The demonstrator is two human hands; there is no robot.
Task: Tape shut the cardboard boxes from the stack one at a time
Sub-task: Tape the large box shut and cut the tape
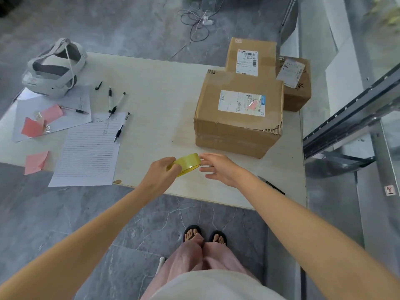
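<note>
A yellow tape roll (187, 163) hovers just above the pale table (155, 118) near its front edge. My left hand (161, 174) grips the roll's left side with curled fingers. My right hand (218, 168) has its fingers stretched out, the tips touching the roll's right rim. Just behind the hands stands a large cardboard box (238, 118) with a shipping label on top. A second labelled box (251, 55) stands behind it, and a smaller box (295, 83) sits at the far right.
Lined paper (88, 152), several pens (116, 105), pink notes (35, 162) and a white headset (54, 68) lie on the table's left half. A black knife (271, 185) lies by my right forearm. A metal frame (346, 126) runs along the right. Cables (197, 22) trail on the floor.
</note>
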